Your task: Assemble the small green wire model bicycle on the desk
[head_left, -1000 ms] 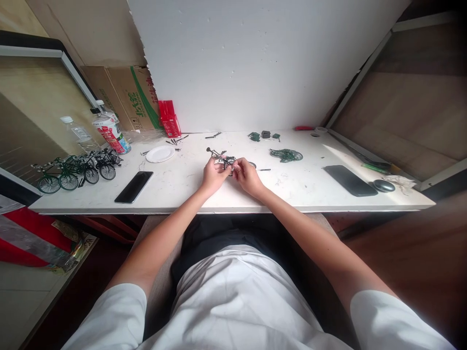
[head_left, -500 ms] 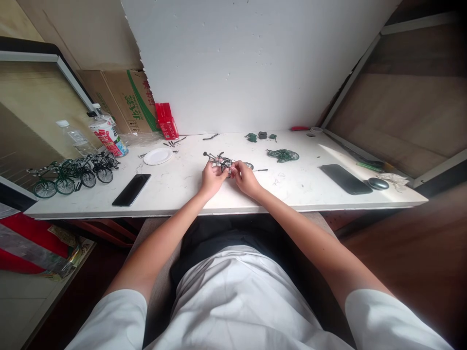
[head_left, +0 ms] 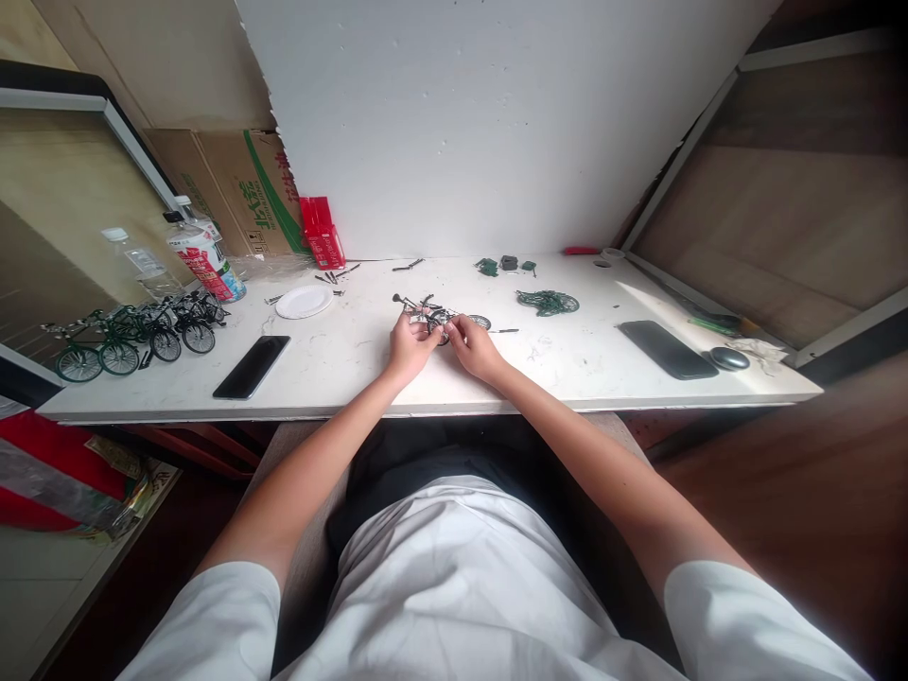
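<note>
Over the middle of the white table, a small black model bicycle is held between both hands, with one spoked wheel showing at the fingertips. My left hand is closed on it from the left, thumb and fingers pinching near that wheel. From the right, my right hand pinches at the same wheel's edge. Another spoked wheel shows just behind the right fingers; whether it is joined to the bicycle is hidden. A thin dark screwdriver-like rod lies right of my right hand.
Several finished model bicycles stand at the left, near bottles and a phone. A white plate lies behind. Green wheels and small green parts sit right of centre. A dark flat device and mouse lie right.
The wheel between my fingers shows more fully now, and my right fingertips have drawn slightly apart from the left ones. The whole view has shifted slightly.
</note>
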Demonstrator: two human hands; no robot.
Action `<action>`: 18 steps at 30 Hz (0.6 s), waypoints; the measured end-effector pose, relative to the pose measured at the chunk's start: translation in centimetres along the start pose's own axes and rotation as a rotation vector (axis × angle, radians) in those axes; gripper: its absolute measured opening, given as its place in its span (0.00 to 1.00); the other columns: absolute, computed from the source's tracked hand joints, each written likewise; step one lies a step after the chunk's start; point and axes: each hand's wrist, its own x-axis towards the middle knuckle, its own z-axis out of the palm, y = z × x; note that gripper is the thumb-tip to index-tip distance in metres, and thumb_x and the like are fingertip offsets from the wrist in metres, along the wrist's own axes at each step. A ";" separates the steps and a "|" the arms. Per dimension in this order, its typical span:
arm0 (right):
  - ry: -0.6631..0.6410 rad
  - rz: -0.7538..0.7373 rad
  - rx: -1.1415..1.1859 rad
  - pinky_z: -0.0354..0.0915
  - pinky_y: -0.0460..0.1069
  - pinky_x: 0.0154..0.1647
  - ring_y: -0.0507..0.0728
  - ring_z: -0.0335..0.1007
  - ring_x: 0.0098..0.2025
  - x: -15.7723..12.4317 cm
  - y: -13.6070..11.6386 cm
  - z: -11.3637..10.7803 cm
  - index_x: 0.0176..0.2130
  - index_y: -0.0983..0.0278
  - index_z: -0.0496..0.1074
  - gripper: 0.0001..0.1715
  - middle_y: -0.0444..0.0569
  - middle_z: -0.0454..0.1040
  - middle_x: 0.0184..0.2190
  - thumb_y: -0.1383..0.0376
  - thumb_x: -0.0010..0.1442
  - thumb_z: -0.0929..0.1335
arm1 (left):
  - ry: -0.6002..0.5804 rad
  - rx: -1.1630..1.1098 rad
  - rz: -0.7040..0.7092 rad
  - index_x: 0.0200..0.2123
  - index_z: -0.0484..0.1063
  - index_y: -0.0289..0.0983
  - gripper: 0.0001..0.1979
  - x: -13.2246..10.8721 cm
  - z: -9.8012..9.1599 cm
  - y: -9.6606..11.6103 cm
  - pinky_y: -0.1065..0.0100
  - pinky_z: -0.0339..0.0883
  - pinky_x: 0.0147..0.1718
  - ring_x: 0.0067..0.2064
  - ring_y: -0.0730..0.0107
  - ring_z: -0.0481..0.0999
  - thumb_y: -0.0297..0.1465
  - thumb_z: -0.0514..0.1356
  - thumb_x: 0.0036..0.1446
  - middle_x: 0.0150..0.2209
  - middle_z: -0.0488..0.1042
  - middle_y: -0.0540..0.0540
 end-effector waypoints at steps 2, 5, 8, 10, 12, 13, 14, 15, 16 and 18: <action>0.000 -0.009 0.000 0.67 0.58 0.45 0.64 0.75 0.40 0.0 0.0 0.0 0.42 0.58 0.66 0.28 0.57 0.81 0.41 0.39 0.78 0.58 | -0.003 -0.002 -0.001 0.55 0.70 0.39 0.29 0.0 0.0 0.0 0.60 0.84 0.44 0.39 0.60 0.89 0.37 0.77 0.54 0.38 0.86 0.43; -0.003 -0.016 -0.012 0.67 0.58 0.44 0.65 0.76 0.41 -0.1 0.0 -0.1 0.43 0.58 0.66 0.26 0.57 0.80 0.41 0.41 0.78 0.59 | -0.002 -0.012 -0.003 0.55 0.70 0.39 0.29 0.0 0.0 0.0 0.61 0.84 0.45 0.39 0.60 0.89 0.37 0.77 0.54 0.39 0.86 0.43; -0.013 -0.026 -0.040 0.66 0.58 0.43 0.65 0.76 0.40 -0.1 0.0 0.0 0.44 0.58 0.66 0.24 0.57 0.80 0.40 0.43 0.79 0.59 | 0.010 -0.009 0.000 0.54 0.70 0.38 0.29 0.0 0.0 0.1 0.61 0.84 0.45 0.39 0.60 0.89 0.37 0.77 0.54 0.38 0.85 0.44; -0.020 -0.034 -0.067 0.66 0.58 0.41 0.66 0.76 0.39 -0.2 0.0 0.1 0.45 0.58 0.65 0.21 0.57 0.81 0.41 0.46 0.79 0.58 | 0.016 0.000 -0.003 0.54 0.71 0.38 0.29 0.1 -0.1 0.1 0.61 0.84 0.44 0.39 0.61 0.89 0.37 0.77 0.54 0.38 0.85 0.44; -0.024 -0.040 -0.106 0.65 0.58 0.40 0.66 0.76 0.39 -0.2 -0.1 0.2 0.46 0.58 0.65 0.19 0.58 0.81 0.41 0.48 0.79 0.58 | 0.019 0.007 -0.007 0.54 0.71 0.38 0.29 0.0 -0.1 0.2 0.62 0.84 0.44 0.39 0.61 0.89 0.36 0.77 0.54 0.38 0.85 0.44; -0.023 -0.040 -0.129 0.65 0.58 0.39 0.67 0.76 0.39 -0.3 -0.2 0.2 0.47 0.58 0.65 0.18 0.59 0.81 0.41 0.49 0.79 0.57 | 0.020 0.009 -0.007 0.54 0.71 0.38 0.29 0.0 -0.1 0.2 0.62 0.84 0.44 0.40 0.61 0.89 0.36 0.77 0.54 0.38 0.85 0.44; -0.023 -0.040 -0.153 0.65 0.58 0.38 0.67 0.76 0.39 -0.3 -0.2 0.3 0.47 0.58 0.65 0.17 0.59 0.82 0.42 0.50 0.79 0.57 | 0.021 0.010 -0.001 0.55 0.71 0.38 0.29 0.0 0.0 0.2 0.62 0.84 0.44 0.40 0.61 0.89 0.35 0.77 0.54 0.39 0.85 0.44; -0.023 -0.039 -0.174 0.64 0.58 0.38 0.68 0.76 0.39 -0.3 -0.3 0.3 0.47 0.58 0.65 0.17 0.60 0.82 0.42 0.51 0.80 0.57 | 0.022 0.010 0.006 0.55 0.70 0.38 0.29 -0.1 0.0 0.2 0.62 0.84 0.44 0.41 0.61 0.89 0.35 0.77 0.54 0.40 0.86 0.43; -0.024 -0.038 -0.190 0.64 0.58 0.38 0.68 0.76 0.39 -0.3 -0.4 0.3 0.48 0.59 0.65 0.17 0.60 0.82 0.42 0.52 0.80 0.57 | 0.024 0.012 0.015 0.55 0.70 0.38 0.29 -0.1 0.0 0.2 0.62 0.84 0.44 0.41 0.61 0.89 0.35 0.77 0.54 0.41 0.86 0.43; -0.028 -0.036 -0.203 0.65 0.58 0.38 0.68 0.77 0.40 -0.4 -0.5 0.2 0.48 0.59 0.64 0.16 0.60 0.82 0.43 0.52 0.80 0.56 | 0.026 0.019 0.027 0.55 0.70 0.38 0.29 -0.2 0.1 0.3 0.62 0.84 0.44 0.42 0.61 0.89 0.35 0.77 0.54 0.43 0.86 0.41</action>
